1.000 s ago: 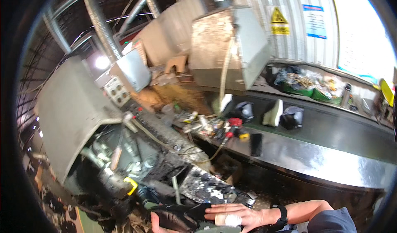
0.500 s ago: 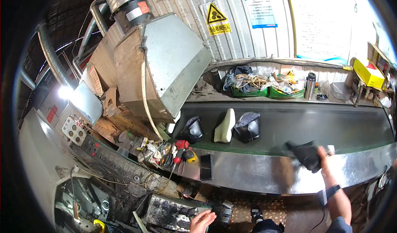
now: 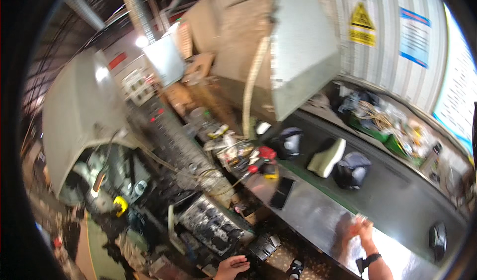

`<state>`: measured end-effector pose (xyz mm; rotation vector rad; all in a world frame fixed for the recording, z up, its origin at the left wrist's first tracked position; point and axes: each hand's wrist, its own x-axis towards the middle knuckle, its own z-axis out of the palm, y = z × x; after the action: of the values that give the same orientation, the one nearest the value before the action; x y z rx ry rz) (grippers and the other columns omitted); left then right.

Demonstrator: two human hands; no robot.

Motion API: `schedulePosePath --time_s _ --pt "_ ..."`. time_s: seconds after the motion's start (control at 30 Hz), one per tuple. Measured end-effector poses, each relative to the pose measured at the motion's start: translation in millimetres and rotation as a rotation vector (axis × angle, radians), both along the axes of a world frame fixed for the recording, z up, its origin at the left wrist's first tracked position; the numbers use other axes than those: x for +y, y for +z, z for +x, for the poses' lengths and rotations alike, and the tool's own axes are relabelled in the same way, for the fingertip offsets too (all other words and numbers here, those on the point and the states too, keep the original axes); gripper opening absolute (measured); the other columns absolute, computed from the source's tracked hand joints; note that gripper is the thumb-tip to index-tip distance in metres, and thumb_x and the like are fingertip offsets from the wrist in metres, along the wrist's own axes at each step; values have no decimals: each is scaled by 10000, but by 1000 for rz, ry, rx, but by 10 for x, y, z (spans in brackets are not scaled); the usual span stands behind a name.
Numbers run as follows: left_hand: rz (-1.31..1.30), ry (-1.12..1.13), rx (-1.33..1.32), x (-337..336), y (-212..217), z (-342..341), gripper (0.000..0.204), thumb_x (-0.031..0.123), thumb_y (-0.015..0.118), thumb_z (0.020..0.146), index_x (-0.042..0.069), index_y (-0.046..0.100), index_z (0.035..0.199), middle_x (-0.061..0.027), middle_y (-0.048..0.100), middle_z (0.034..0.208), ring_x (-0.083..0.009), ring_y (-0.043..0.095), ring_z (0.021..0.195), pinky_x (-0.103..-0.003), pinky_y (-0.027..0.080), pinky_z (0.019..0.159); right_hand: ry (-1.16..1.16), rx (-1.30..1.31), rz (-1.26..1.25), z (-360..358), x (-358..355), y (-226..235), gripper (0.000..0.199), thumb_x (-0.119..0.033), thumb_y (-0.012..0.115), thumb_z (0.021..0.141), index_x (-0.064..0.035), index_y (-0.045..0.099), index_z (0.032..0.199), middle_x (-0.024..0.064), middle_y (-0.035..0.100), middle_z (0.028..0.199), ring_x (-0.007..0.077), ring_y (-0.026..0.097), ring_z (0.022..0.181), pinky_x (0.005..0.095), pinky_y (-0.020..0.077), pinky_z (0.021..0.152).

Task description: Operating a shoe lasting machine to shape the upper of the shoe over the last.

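Observation:
My right hand (image 3: 363, 229) is over the shiny metal ledge (image 3: 318, 200) along the conveyor belt; its fingers look bent and are blurred, so I cannot tell whether something small is in them. A black shoe upper (image 3: 437, 240) lies on the belt (image 3: 392, 200), beyond that hand and to its right. Farther left on the belt are a cream shoe last (image 3: 326, 158) and two more dark uppers, one (image 3: 352, 170) beside the last and one (image 3: 289, 142) near the metal hood. Low in the view, my left hand (image 3: 232, 268) is held open, with nothing visible in it.
A black phone (image 3: 282, 192) rests on the ledge, next to a red tool (image 3: 267, 153) and clutter. The metal hood (image 3: 303, 56) overhangs the belt's left end. Bins of scraps (image 3: 380, 126) stand behind it. A machine with a dirty metal plate (image 3: 211, 223) is on my left.
My right hand has let go of the black upper, now lying on the belt, and has drawn back over the ledge. The view has swung left and tilted.

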<state>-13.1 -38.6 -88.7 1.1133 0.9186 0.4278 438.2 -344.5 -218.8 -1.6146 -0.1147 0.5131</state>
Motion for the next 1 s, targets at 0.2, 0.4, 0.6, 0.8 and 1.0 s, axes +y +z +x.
schedulePosePath --time_s 0.2,0.4,0.6,0.8,1.0 --pt "-163 -104 44 95 45 -339 526 215 774 879 31 589 1336 -153 644 1179 -255 634 1083 -390 534 948 760 -855 -765 -781 673 432 301 -280 711 923 20 728 896 51 642 596 128 589 491 327 474 460" --pt "100 -16 82 123 250 -951 417 142 740 923 -30 608 1279 -122 679 1164 -175 660 1095 -310 529 955 698 -150 -332 -838 721 343 401 -362 575 982 9 681 1092 149 732 826 249 691 634 393 566 537" --pt "85 123 -121 178 660 -1672 377 171 726 936 -27 631 1242 -78 690 1138 -128 637 1073 -286 506 954 629 -80 -466 -752 820 -71 233 -327 650 967 -111 703 1039 77 654 683 172 617 529 293 515 450" --pt "125 148 -271 352 983 -2352 364 156 704 950 -27 626 1255 -98 691 1128 -141 652 1044 -295 529 929 482 -243 -639 -743 1078 -123 247 -162 667 936 -59 634 1158 127 677 964 226 662 713 324 554 511" --pt "154 519 -549 729 1099 -2816 178 -40 651 933 -26 656 1110 -146 716 1038 -202 697 975 -335 571 849 662 -408 -25 -2557 3138 1097 265 -75 684 937 84 601 1133 102 684 790 129 637 634 288 505 518"
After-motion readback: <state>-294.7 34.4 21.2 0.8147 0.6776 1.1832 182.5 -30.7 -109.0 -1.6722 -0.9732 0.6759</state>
